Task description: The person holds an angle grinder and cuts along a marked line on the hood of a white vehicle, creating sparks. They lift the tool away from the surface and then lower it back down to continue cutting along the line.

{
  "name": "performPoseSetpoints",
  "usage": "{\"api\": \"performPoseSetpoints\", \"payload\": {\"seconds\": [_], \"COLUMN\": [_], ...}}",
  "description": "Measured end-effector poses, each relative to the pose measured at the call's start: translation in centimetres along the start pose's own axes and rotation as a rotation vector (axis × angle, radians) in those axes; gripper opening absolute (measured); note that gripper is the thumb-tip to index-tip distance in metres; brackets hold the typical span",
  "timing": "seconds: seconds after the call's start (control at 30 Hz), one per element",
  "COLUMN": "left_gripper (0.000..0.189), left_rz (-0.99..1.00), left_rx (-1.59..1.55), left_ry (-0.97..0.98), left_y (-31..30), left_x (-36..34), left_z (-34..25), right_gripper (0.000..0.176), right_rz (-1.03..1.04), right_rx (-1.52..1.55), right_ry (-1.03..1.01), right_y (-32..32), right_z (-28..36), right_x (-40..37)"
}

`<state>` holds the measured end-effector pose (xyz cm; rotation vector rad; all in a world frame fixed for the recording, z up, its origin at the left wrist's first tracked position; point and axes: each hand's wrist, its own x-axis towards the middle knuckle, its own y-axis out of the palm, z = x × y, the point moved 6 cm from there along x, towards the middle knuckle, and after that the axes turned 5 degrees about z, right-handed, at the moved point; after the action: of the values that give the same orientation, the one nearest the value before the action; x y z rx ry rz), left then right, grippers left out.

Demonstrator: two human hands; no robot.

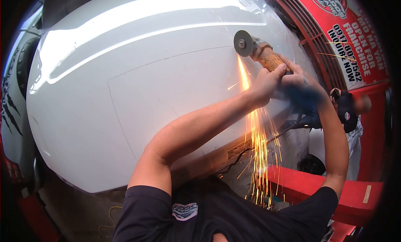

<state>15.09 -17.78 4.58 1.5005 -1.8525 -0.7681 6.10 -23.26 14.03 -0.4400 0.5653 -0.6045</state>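
Note:
An angle grinder (267,58) with a round grey disc (243,43) is held against a large white vehicle panel (175,87). Orange sparks stream down from the disc, past my forearm. My left hand (269,84) is wrapped round the grinder's yellow-brown body, thumb on top. My right hand (303,84) also grips the tool, farther back; its lower part is blurred, near a blue blurred shape (303,98). A thin dark line runs across the panel from the disc to the left, then bends down towards me.
At the right a person (347,112) in dark clothes stands near a red banner (359,29) with white lettering. A red beam (309,187) crosses the lower right. Another vehicle (14,104) is at the far left. A dark cable (240,156) runs beyond the panel's near edge.

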Motion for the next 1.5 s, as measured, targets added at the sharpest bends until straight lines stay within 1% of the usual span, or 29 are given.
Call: {"api": "performPoseSetpoints", "payload": {"seconds": [0.07,0.13,0.2,0.27,0.33,0.5,0.6,0.67,0.77,0.83,0.97,1.03,1.2,1.3,1.37,1.5], "left_gripper": [0.054,0.054,0.054,0.054,0.054,0.054,0.055,0.055,0.056,0.056,0.056,0.056,0.055,0.054,0.054,0.054], "left_rz": [-0.002,0.004,0.010,0.021,0.025,0.002,0.039,0.013,0.014,0.011,-0.005,-0.012,-0.004,-0.055,-0.023,0.011], "left_rx": [-0.011,-0.009,-0.007,-0.011,-0.015,-0.014,-0.032,-0.033,-0.024,-0.025,-0.014,-0.010,-0.008,-0.045,-0.029,-0.022], "left_ry": [0.029,0.025,0.020,0.056,0.051,0.052,0.052,0.003,0.013,0.007,-0.007,-0.021,-0.013,-0.016,-0.017,-0.003], "left_y": [0.0,0.0,0.1,0.1,-0.1,0.0,0.2,0.3,0.5,0.7,1.1,1.1,1.3,0.6,0.3,0.1], "left_x": [0.1,0.0,-0.1,-0.1,0.1,0.0,-0.2,-0.2,-0.4,-0.5,-1.0,-0.9,-1.2,-0.8,-1.0,-1.1], "left_z": [-0.2,-0.3,-0.5,-0.6,-0.5,-0.3,0.0,0.6,0.9,1.2,1.6,1.8,1.0,1.0,1.6,1.1], "right_gripper": [0.108,0.108,0.108,0.108,0.109,0.110,0.111,0.112,0.112,0.111,0.109,0.109,0.108,0.107,0.106,0.104], "right_rz": [0.006,-0.010,-0.009,-0.009,-0.029,-0.020,-0.013,-0.010,-0.066,-0.024,-0.013,-0.006,-0.014,-0.013,0.015,-0.016], "right_rx": [-0.019,-0.040,-0.046,-0.051,-0.109,-0.090,-0.123,-0.159,-0.097,-0.079,-0.089,-0.032,-0.067,-0.052,-0.007,0.019], "right_ry": [-0.018,0.017,0.004,-0.009,0.040,0.015,0.017,0.024,-0.012,0.043,0.052,0.042,0.038,0.049,0.068,0.042], "right_y": [-0.1,0.0,0.3,0.4,0.2,0.5,0.1,0.0,0.0,0.3,0.1,0.2,0.5,0.9,2.0,2.3], "right_z": [-0.1,0.4,0.9,1.2,1.3,1.2,0.9,0.4,0.0,0.0,-0.6,-0.9,-0.1,0.8,1.1,1.3], "right_x": [0.1,0.1,0.1,0.0,-0.2,-0.2,-0.4,-0.7,-1.1,-1.3,-1.8,-1.8,-2.0,-1.9,-2.6,-2.4]}}
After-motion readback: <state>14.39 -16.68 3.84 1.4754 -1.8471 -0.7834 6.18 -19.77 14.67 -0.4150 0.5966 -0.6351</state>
